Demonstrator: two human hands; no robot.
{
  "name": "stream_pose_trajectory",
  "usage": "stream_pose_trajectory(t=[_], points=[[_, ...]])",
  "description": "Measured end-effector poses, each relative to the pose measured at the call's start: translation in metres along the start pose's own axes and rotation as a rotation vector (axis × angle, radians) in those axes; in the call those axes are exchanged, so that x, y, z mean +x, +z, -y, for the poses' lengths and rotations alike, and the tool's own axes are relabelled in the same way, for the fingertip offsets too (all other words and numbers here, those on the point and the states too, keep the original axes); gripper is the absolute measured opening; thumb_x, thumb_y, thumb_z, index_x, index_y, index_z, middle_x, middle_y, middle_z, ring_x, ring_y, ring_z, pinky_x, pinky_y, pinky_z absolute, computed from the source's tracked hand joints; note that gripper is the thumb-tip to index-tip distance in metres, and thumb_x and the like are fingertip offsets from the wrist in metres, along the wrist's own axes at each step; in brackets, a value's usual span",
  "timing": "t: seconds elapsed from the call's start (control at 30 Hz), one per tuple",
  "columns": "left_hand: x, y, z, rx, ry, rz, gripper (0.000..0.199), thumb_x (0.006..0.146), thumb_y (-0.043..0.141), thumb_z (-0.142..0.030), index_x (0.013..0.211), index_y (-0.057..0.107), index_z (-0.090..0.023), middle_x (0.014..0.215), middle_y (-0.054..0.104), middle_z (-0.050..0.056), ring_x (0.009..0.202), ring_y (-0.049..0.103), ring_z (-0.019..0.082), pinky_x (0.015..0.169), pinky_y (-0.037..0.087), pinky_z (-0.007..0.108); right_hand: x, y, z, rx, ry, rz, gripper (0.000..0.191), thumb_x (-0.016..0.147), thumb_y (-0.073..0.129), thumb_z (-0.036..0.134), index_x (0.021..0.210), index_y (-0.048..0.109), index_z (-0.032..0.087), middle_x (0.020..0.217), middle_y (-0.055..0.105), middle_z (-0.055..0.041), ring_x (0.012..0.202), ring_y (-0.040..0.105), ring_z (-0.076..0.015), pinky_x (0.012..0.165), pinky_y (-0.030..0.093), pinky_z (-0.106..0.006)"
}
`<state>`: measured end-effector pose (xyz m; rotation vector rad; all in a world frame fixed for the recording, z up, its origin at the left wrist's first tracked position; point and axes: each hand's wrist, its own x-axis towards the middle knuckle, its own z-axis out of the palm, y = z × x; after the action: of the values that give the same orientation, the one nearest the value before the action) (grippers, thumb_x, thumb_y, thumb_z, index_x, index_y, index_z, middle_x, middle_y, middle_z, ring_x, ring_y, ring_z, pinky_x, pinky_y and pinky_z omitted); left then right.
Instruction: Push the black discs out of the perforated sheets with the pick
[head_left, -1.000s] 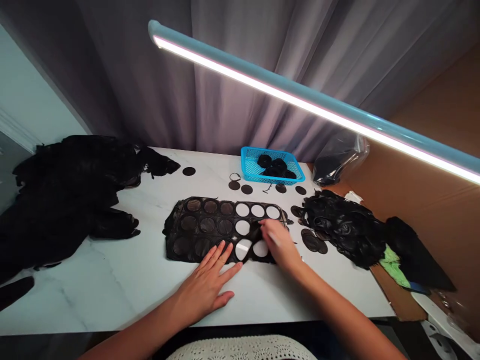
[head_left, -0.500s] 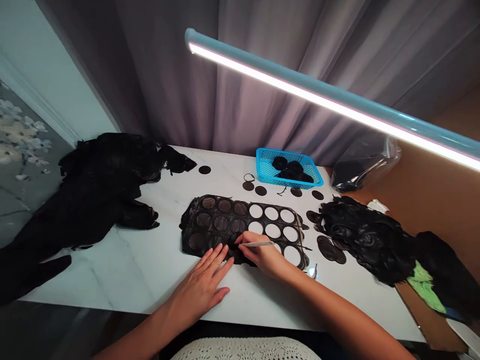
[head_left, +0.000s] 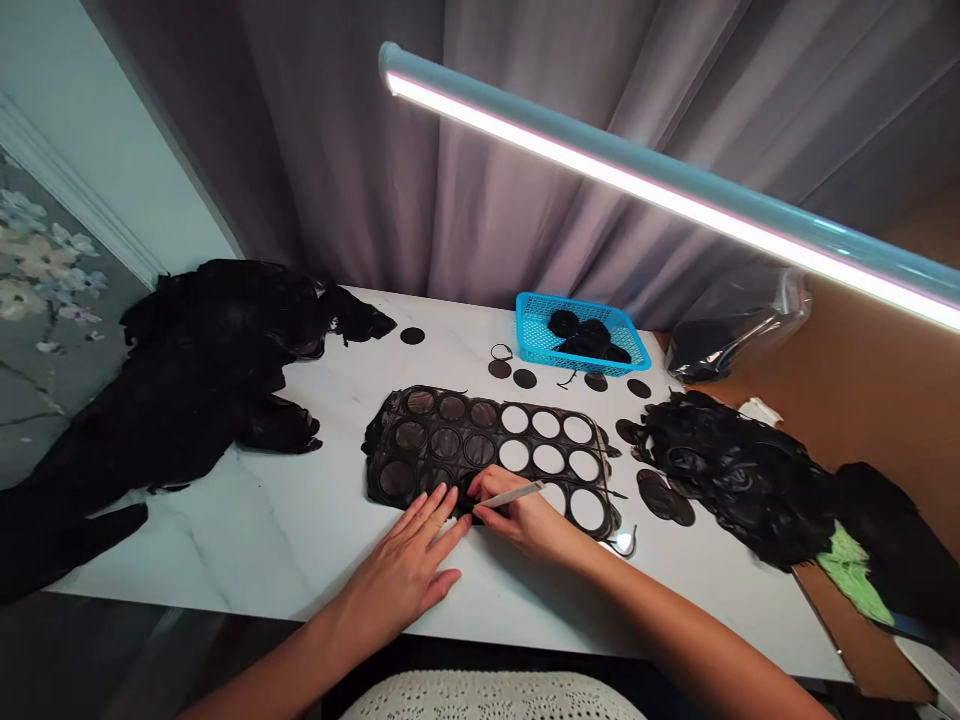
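A dark template [head_left: 463, 422] with rows of round openings lies on the white marbled table. Black material shows through its left openings, and the right ones [head_left: 547, 459] show white. My left hand [head_left: 416, 555] rests flat with fingers spread over the template's lower edge. Pinched in my right hand [head_left: 517, 515] is a slim pale pen-like tool [head_left: 517, 493], slanted over the bottom row. Its tip is hidden by my fingers. Several black discs [head_left: 525, 379] lie behind the template.
A blue basket [head_left: 584, 335] holding black pieces stands at the back. Black material [head_left: 187, 390] is heaped on the left, with another black pile [head_left: 742, 480] on the right beside a green cloth [head_left: 856, 575]. A lit tube lamp [head_left: 637, 175] hangs above.
My right hand has shifted slightly down and left, and the tool's angle has changed, its near end lower. My left hand stays in place. The whole view has moved a little.
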<state>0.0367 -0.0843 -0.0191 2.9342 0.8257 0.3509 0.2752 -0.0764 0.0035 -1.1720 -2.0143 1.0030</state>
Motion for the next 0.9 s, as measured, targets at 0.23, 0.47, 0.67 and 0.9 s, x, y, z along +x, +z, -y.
stream_pose_trajectory(t=[0.23,0.47,0.67,0.9], points=[[0.001,-0.004,0.000,-0.027,-0.004,0.013,0.054,0.095,0.054,-0.033,0.145,0.039,-0.021,0.156,0.030,0.013,0.142,0.030,0.031,0.110,0.038,0.048,-0.005,0.018,0.002,-0.200,-0.079,-0.006,0.007,0.091,0.053,0.012,0.089,0.053,0.019,0.103,0.058,-0.0088,0.088,0.055,-0.0192,0.076,0.048,-0.031],[0.001,-0.002,-0.002,-0.014,-0.011,0.010,0.055,0.092,0.058,-0.029,0.144,0.040,-0.021,0.156,0.030,0.015,0.141,0.031,0.034,0.108,0.039,0.051,0.002,-0.010,-0.010,-0.443,0.005,-0.228,0.011,0.094,0.043,0.015,0.089,0.051,0.021,0.091,0.058,-0.0069,0.083,0.052,-0.0213,0.074,0.045,-0.033],[0.011,-0.018,-0.001,-0.008,-0.018,0.012,0.047,0.091,0.060,-0.034,0.135,0.051,-0.020,0.144,0.048,0.016,0.132,0.046,0.033,0.102,0.045,0.048,0.029,-0.063,-0.030,-0.382,0.106,-0.438,0.012,0.093,0.043,0.018,0.083,0.050,0.021,0.080,0.056,-0.0036,0.070,0.050,-0.0176,0.065,0.039,-0.029],[0.054,-0.012,0.027,-0.002,-0.029,-0.018,0.048,0.094,0.056,-0.035,0.138,0.047,-0.017,0.148,0.043,0.015,0.139,0.037,0.030,0.111,0.036,0.047,0.044,-0.035,-0.024,-0.167,-0.035,-0.061,0.007,0.092,0.050,0.016,0.090,0.056,0.020,0.086,0.057,-0.0024,0.075,0.052,-0.0149,0.066,0.042,-0.026]])
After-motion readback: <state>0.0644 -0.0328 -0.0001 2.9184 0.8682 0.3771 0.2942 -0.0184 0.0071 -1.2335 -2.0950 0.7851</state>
